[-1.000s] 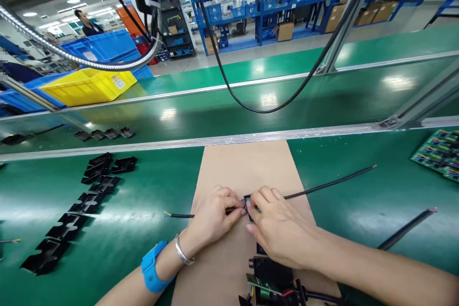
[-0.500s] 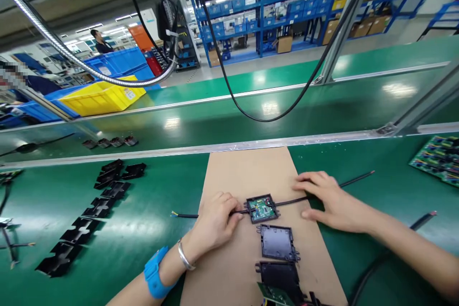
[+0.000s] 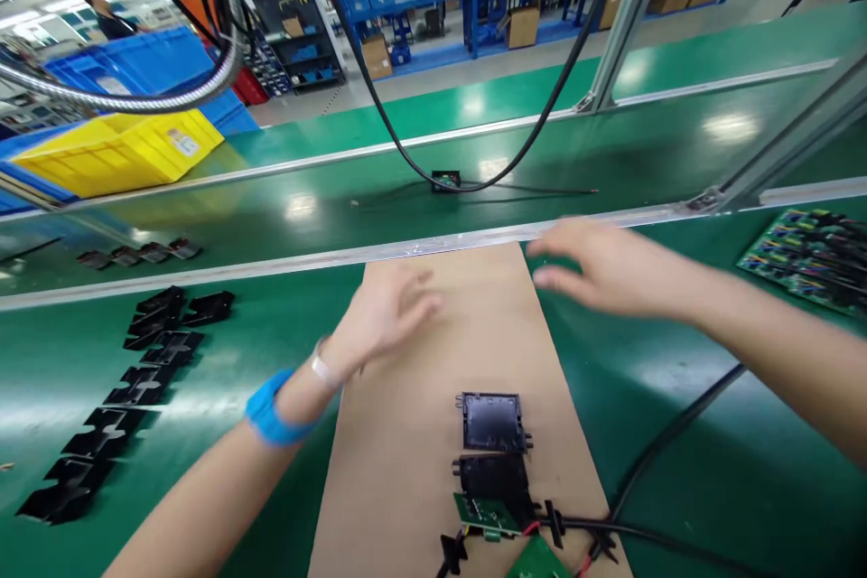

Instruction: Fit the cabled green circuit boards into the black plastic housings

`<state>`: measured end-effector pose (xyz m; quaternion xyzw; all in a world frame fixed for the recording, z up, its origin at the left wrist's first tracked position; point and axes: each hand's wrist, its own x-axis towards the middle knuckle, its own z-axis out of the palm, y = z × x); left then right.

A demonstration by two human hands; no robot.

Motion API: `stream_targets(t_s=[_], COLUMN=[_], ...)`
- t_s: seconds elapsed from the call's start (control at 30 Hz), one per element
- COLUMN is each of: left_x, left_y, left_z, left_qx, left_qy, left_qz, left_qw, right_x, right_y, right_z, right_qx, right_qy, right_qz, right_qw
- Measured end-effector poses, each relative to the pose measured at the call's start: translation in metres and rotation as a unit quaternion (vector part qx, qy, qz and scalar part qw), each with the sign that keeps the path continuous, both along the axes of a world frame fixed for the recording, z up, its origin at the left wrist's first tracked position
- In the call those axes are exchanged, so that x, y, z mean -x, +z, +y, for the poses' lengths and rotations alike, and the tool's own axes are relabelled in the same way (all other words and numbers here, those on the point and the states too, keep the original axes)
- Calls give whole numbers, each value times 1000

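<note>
My left hand, its fingers apart and holding nothing, hovers above the upper left of the cardboard sheet. Near the sheet's upper right corner is my right hand, slightly blurred, thumb and fingers spread with nothing between them. Beyond the metal rail, a cased circuit board with cables on both sides lies on the green surface. Two black plastic case halves, one above the other, lie on the cardboard. A green board with wires overlaps the lower one.
Black bent parts form a row at the left. Small metal parts stand beyond the rail. Several wired circuit boards lie at the right. A black cable hangs overhead; a yellow bin is at the back left.
The cased board has gone from the cardboard to the surface beyond the rail. Both hands have moved forward and off it and its cable. The view has shifted.
</note>
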<state>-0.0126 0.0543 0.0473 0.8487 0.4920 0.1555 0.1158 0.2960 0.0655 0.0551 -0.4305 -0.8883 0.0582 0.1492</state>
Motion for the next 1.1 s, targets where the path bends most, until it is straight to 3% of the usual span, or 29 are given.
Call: stream_targets(t_s=[0.07,0.13,0.2,0.27,0.4,0.53,0.67,0.8,0.97,1.1], left_x=[7,12,12,10,8,6,-2,-3,4,3], left_y=[-9,-21,-33,-40,-33,-22,-27,-37,-43,-45], left_z=[-68,-129,-168,-182,-158,-124,-115,-125,-128,-112], left_qx=[133,233,242,244,216,140,102,97,160,195], left_qy=[-75,-86,-99,-91,-34,-40,-44,-61,-52,-22], left_qz=[-11,0,9,-5,-81,-71,-36,-41,-45,-68], left_qw=[988,969,965,966,972,987,993,993,985,978], right_x=[12,25,36,42,39,35,41,52,65,72], right_y=[-6,-17,-33,-48,-55,-34,-21,-44,-85,-87], right_z=[-71,-131,-166,-173,-146,-121,-122,-148,-180,-171], right_qx=[135,196,218,232,264,241,229,177,-18,-4], right_qy=[94,116,93,75,27,8,-25,-51,-4,1], right_qz=[24,29,34,45,82,87,53,44,-13,18], right_qw=[986,973,971,969,961,967,972,982,1000,1000])
